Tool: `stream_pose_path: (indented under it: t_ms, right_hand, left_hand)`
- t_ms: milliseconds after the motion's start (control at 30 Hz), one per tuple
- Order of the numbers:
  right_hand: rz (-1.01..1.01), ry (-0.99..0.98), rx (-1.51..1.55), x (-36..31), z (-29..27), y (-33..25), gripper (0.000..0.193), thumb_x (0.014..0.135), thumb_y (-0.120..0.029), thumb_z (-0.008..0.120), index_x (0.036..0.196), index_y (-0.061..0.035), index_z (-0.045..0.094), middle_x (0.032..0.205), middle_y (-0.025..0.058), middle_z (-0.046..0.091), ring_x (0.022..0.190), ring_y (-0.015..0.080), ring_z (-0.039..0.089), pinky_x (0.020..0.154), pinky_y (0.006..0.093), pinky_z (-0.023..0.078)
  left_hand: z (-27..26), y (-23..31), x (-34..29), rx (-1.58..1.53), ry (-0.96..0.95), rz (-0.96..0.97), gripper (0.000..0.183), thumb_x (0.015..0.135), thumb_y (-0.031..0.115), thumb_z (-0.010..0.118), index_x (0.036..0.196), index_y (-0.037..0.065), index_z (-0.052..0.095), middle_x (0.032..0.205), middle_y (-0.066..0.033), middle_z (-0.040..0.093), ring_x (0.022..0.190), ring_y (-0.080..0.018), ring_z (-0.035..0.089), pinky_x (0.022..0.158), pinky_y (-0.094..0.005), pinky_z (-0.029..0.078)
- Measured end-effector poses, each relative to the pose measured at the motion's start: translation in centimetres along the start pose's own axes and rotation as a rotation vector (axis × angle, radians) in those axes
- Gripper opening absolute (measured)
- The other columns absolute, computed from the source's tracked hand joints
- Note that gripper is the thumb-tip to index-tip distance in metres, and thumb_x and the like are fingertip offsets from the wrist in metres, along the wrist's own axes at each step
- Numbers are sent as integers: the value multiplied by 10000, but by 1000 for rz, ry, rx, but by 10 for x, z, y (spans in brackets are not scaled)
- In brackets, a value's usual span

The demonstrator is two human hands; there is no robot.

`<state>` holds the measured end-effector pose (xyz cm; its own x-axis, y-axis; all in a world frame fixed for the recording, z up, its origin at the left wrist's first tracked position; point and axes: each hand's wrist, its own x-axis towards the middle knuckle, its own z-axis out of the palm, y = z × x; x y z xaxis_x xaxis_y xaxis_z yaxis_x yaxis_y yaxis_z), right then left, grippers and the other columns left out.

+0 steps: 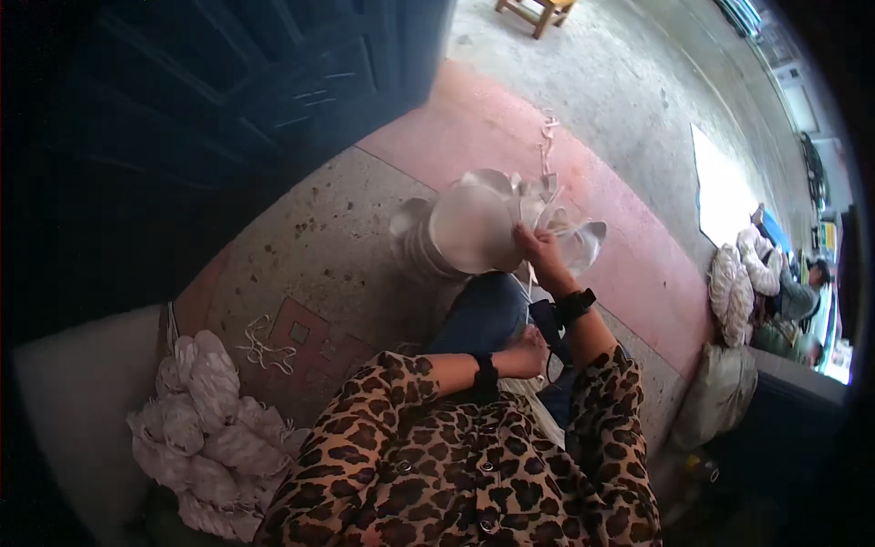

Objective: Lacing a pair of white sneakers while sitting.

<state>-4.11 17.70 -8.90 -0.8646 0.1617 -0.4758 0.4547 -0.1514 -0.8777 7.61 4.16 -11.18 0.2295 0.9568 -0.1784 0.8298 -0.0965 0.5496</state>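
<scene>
A cluster of pale, round, cup-shaped pieces (471,230) sits in front of my knees, several of them stacked on its left side. My right hand (541,255) is closed at the cluster's right part, fingers pinched on a pale piece with a white strip beside it. Lower down, over my lap, my left hand (525,354) is closed. A thin white cord (527,290) runs from near my right hand down to it. What lies inside the left fingers is mostly hidden. A dark band circles each wrist.
Bundles of whitish pieces (205,428) are heaped at lower left. Loose white cord (266,346) lies on the floor, more beyond the cluster. A dark blue door (273,82) stands at upper left. At right are white bundles (732,292), a sack (720,392) and another person (800,296).
</scene>
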Motion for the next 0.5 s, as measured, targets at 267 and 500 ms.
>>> stream_pose_path:
  t_ms: [267, 500]
  right_hand:
    - [-191, 103, 555, -66, -65, 22, 425, 1015, -259, 520, 1334, 22, 503, 1288, 115, 602, 1159, 239, 593, 997, 412, 466]
    - [-250, 150, 862, -133, -80, 24, 457, 1017, -220, 514, 1397, 20, 431, 1395, 122, 527, 1285, 255, 501, 1099, 422, 372]
  left_hand:
    - [-58, -3, -52, -518, 677, -432, 519, 834, 65, 589, 1316, -61, 440, 1370, -304, 415, 1258, -462, 443, 1054, -493, 388]
    - [-13, -146, -84, -280, 844, -732, 509, 790, 20, 586, 1289, -17, 491, 1219, -224, 542, 1131, -426, 502, 942, -512, 421]
